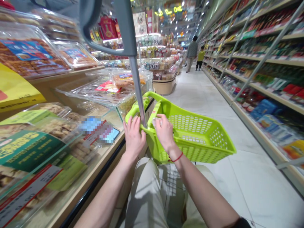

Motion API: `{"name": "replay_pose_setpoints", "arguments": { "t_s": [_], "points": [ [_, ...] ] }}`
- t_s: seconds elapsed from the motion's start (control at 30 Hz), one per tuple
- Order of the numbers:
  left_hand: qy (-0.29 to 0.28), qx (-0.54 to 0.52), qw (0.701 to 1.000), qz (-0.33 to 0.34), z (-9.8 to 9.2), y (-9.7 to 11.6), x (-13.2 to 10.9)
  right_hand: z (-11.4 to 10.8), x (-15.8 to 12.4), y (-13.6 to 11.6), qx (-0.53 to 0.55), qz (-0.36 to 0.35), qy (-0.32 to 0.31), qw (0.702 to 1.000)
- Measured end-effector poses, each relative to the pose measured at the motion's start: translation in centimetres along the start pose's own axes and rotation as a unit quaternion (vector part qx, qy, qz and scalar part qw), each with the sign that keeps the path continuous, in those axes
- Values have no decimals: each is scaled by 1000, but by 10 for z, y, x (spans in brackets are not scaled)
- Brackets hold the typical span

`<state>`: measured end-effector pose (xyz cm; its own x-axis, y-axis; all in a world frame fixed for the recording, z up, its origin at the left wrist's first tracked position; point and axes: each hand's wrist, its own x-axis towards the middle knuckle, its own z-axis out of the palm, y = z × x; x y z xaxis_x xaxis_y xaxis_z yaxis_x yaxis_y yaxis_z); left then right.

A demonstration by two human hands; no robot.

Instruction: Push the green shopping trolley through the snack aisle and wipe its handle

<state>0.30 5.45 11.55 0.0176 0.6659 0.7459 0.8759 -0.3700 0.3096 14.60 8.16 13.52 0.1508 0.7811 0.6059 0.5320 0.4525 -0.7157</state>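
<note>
In the head view, our basket (201,151) sits just beyond our knees (148,164). Our right hand (163,130) pinches a white scrap (154,122) at the basket's end; our left hand (134,136), fingers loosely spread, rests beside the pole (137,85), gripping nothing visibly. Bracing the rim firmly should steady the right hand's work.

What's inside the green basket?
Inside the shopping basket, I see its holey bottom and far side. The near side and right hand hide some of the bottom, so I can't see there.
</note>
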Motion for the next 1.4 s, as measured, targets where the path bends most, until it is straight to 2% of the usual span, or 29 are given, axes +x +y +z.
{"name": "replay_pose_setpoints", "arguments": {
  "t_s": [0.1, 0.2, 0.4, 0.57, 0.7, 0.83, 0.93, 1.1, 1.2, 1.3, 1.4],
  "points": [
    [-22, 29, 999, 35, 8, -1, -1, 23, -11, -5, -2, -18, 13, 1000],
    [-20, 44, 997, 53, 8, 1, -4, 31, -24, 0, -43, -75, 18, 996],
    [-41, 67, 994, 78, 4, -2, -5, 20, -47, 23, -80, -157, 9, 984],
    [-61, 78, 993, 71, 2, 0, -3, 6, -63, 47, -85, -142, 36, 985],
    [-62, 77, 993, 59, 3, 3, -4, 12, -59, 34, -83, -129, 63, 986],
    [-58, 78, 993, 66, 7, 1, -6, 27, -50, 7, -66, -149, 35, 986],
    [-59, 80, 992, 71, 9, -2, -7, 29, -49, 6, -88, -173, 6, 981],
    [-66, 84, 991, 76, 7, -4, -5, 21, -57, 29, -126, -199, -36, 971],
    [-72, 86, 990, 88, 5, -3, -3, 8, -64, 44, -123, -203, -45, 970],
    [-70, 73, 992, 76, 5, -1, -1, -10, -64, 57, -103, -160, -50, 980],
    [-65, 60, 994, 61, 6, 2, 0, -19, -51, 55, -89, -96, -53, 990]
  ]
}}
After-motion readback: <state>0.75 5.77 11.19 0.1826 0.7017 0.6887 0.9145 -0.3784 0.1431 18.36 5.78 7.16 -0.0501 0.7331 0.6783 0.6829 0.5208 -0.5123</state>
